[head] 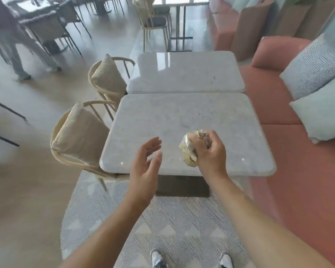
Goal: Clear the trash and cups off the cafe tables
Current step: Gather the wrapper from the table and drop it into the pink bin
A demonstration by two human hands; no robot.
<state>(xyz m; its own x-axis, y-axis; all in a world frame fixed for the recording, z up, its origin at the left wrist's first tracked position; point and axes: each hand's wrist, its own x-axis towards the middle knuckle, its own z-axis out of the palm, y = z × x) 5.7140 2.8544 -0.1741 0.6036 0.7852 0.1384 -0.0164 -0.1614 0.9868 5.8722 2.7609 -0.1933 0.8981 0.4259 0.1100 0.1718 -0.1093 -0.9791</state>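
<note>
Seen from above, looking down past two bare forearms. Far left: pale floor, with another person's legs (17,60) walking away near dark chairs (52,29). Next right: two cane chairs with cream cushions, one (79,136) tucked against the near desk (162,117), the other (108,78) against the far desk (186,74). Both desks white marble, set end to end, tops bare apart from what follows. Below the near desk: a patterned grey rug (162,229), with two shoes at the bottom edge.

Left hand (145,167) held over the near edge of the near desk, grip wide, fingers spread and slightly curled, palm turned right, holding nothing. Just right of it, well apart from touching: right hand (211,153), grip closed tight around the trash (190,149), a crumpled clear wrapper with yellowish contents. Trash raised just over the near desk's front right part; whether touching the top, impossible to tell.

Far right: a pink sofa (269,97) along both desks, with pale grey cushions (317,70) leaning on its back.
</note>
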